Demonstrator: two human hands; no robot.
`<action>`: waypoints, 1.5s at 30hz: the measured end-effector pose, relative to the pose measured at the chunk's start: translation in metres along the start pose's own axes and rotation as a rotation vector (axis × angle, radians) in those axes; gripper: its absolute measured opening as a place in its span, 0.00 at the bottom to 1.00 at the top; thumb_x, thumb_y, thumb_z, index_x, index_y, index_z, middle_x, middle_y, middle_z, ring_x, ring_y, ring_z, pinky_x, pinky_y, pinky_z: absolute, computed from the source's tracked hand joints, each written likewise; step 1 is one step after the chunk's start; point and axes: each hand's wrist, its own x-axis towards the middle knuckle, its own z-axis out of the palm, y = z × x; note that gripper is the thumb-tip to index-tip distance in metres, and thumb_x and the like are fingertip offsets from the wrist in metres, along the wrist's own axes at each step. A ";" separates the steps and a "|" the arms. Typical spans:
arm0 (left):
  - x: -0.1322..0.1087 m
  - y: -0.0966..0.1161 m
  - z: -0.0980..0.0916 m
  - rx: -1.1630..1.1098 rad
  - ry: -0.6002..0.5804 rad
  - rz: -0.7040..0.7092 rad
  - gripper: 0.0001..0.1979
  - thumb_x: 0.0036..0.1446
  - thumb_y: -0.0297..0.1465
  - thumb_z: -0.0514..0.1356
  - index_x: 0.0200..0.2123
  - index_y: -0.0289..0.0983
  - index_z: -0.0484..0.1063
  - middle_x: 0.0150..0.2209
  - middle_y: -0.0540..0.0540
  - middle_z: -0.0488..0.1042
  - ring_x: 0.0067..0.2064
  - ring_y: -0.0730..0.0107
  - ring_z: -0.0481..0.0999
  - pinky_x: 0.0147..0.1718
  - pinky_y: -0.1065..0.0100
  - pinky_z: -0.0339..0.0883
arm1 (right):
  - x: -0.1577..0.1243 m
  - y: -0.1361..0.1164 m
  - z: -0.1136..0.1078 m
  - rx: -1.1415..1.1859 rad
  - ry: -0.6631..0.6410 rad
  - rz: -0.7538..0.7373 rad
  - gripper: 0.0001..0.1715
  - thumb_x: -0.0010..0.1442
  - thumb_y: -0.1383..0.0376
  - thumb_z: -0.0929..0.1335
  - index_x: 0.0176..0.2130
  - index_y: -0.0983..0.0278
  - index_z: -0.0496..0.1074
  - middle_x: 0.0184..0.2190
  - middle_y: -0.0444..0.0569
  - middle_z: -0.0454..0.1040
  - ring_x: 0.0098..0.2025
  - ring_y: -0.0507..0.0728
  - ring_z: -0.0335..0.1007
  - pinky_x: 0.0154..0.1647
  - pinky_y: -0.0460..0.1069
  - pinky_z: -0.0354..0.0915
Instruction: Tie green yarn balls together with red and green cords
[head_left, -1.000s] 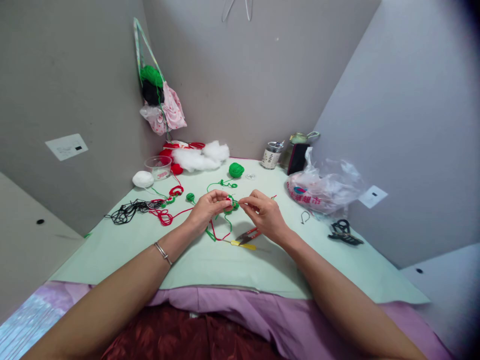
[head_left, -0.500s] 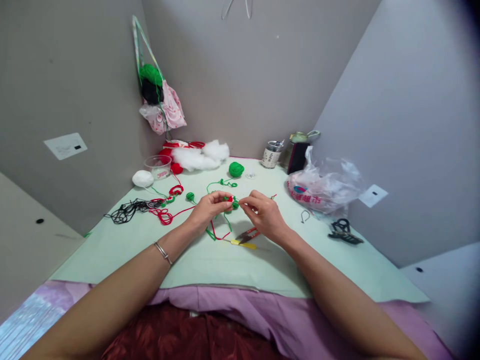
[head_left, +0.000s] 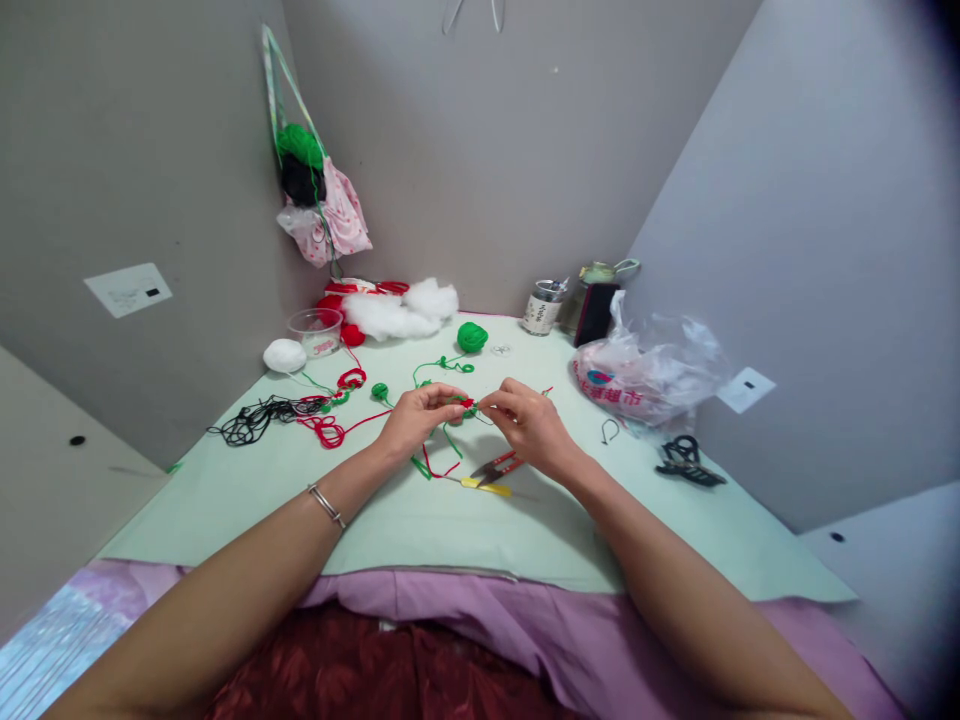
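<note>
My left hand [head_left: 421,420], closed in a pinch, holds a small red and green yarn piece [head_left: 468,405] above the table. Close beside it, my right hand [head_left: 531,425] is also closed, thumb and forefinger pressed together at the piece's right edge. What lies between those fingertips is too small to make out; a thin dark strand hangs near them. Below the hands are red-handled thread snips [head_left: 495,468] and a crochet hook with a yellow handle [head_left: 486,487]. Green and red yarn tails [head_left: 437,470] trail under the piece.
Behind the hands sits a green yarn ball [head_left: 472,338]. At left lie black cord [head_left: 259,422], red yarn [head_left: 328,432] and a white ball [head_left: 285,355]. White stuffing [head_left: 397,312] and a tin [head_left: 543,308] stand at the back. A plastic bag [head_left: 645,370] and hair clip [head_left: 688,462] are at right.
The red part of the piece has turned slightly and shifted right between the fingers. Both hands keep nearly the same place; the whole view has shifted very little.
</note>
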 end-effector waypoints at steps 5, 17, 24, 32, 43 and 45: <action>0.001 0.003 -0.003 0.017 -0.039 -0.024 0.17 0.47 0.35 0.70 0.40 0.35 0.78 0.35 0.44 0.80 0.36 0.65 0.78 0.44 0.62 0.67 | 0.002 0.007 -0.001 0.140 -0.018 0.088 0.08 0.62 0.67 0.67 0.37 0.59 0.78 0.29 0.45 0.66 0.29 0.51 0.62 0.32 0.47 0.57; 0.002 0.001 -0.004 0.012 -0.081 -0.037 0.16 0.48 0.35 0.69 0.40 0.35 0.78 0.36 0.43 0.80 0.36 0.67 0.77 0.43 0.64 0.66 | 0.005 0.011 -0.004 0.366 -0.081 0.167 0.08 0.60 0.63 0.68 0.36 0.61 0.80 0.29 0.45 0.68 0.30 0.52 0.63 0.33 0.48 0.58; 0.002 -0.002 -0.002 -0.096 -0.071 -0.080 0.16 0.45 0.35 0.71 0.38 0.35 0.77 0.36 0.45 0.80 0.35 0.68 0.77 0.44 0.63 0.67 | 0.005 0.012 0.000 0.415 -0.059 0.175 0.07 0.59 0.62 0.69 0.34 0.61 0.78 0.30 0.46 0.69 0.31 0.53 0.62 0.33 0.49 0.58; 0.000 -0.002 0.004 -0.240 -0.036 -0.082 0.19 0.43 0.31 0.72 0.38 0.35 0.71 0.35 0.49 0.76 0.36 0.71 0.77 0.46 0.64 0.67 | 0.005 0.011 0.008 0.447 0.047 0.227 0.06 0.59 0.62 0.70 0.33 0.62 0.75 0.30 0.45 0.70 0.30 0.52 0.62 0.32 0.49 0.58; 0.000 -0.002 0.004 -0.236 0.001 -0.045 0.17 0.45 0.33 0.71 0.37 0.34 0.72 0.34 0.49 0.76 0.35 0.71 0.77 0.46 0.62 0.67 | 0.005 0.012 0.006 0.352 0.058 0.155 0.07 0.60 0.63 0.68 0.37 0.61 0.77 0.30 0.46 0.70 0.31 0.53 0.65 0.34 0.48 0.60; 0.000 -0.001 0.004 -0.232 -0.002 -0.050 0.17 0.45 0.33 0.71 0.37 0.34 0.72 0.34 0.49 0.76 0.35 0.71 0.77 0.46 0.62 0.67 | 0.005 0.013 0.008 0.384 0.067 0.199 0.06 0.59 0.63 0.69 0.35 0.62 0.76 0.30 0.46 0.72 0.31 0.53 0.66 0.33 0.48 0.62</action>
